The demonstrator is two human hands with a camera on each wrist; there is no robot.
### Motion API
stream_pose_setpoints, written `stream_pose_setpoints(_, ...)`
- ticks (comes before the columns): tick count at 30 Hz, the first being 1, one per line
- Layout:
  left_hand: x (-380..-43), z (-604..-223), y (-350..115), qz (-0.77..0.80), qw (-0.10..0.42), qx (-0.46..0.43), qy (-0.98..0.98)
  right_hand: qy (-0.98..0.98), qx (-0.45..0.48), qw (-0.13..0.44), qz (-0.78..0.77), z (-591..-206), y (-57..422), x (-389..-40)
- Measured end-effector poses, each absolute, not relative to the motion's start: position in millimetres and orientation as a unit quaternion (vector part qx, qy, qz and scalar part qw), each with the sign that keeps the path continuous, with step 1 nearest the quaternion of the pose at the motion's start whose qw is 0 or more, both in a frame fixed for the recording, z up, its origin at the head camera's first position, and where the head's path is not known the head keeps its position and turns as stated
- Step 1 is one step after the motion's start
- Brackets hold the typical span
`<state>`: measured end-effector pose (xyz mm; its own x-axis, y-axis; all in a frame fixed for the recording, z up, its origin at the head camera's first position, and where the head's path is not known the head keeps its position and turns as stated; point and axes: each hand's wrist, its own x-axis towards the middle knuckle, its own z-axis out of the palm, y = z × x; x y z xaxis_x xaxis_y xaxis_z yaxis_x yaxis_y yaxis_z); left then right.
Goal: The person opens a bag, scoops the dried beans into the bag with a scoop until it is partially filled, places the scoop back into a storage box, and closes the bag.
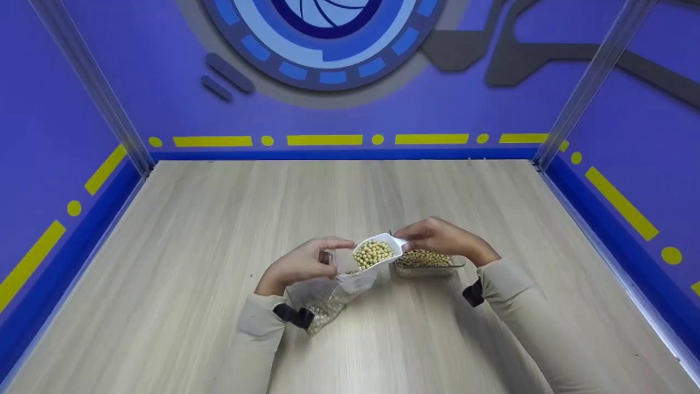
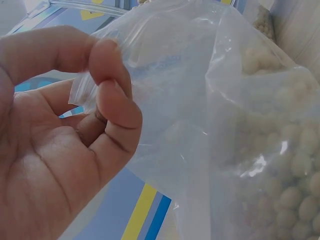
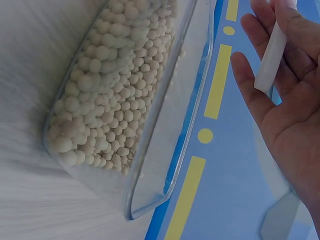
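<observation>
A white scoop (image 1: 397, 241) heaped with soybeans (image 1: 373, 254) is in my right hand (image 1: 437, 238), which grips its handle (image 3: 272, 60). My left hand (image 1: 306, 262) pinches the rim of a clear plastic bag (image 2: 170, 100). The scoop's front edge is right at the bag's mouth, close to the left fingertips. More beans (image 2: 292, 200) fill the lower part of the bag, which slants down toward the table. Under and beside the right hand stands a clear rectangular container (image 3: 135, 192) holding many soybeans (image 3: 115, 100).
The wooden table (image 1: 219, 219) is bounded by blue-purple panels (image 1: 339, 123) at the back and both sides. Metal posts (image 1: 596, 76) stand at the back corners. A tiny loose bit (image 1: 251, 275) lies on the table left of the left hand.
</observation>
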<state>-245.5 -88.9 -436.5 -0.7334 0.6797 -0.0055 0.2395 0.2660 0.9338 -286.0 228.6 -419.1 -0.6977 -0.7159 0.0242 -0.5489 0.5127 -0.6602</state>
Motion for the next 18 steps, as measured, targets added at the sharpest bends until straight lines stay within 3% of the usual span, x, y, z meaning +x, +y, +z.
stream_pose_setpoints(18,-243.9,-434.8,-88.7,0.533,0.204,0.298,0.765,0.863,-0.39,0.12,-0.297,-411.3,220.2,-284.3)
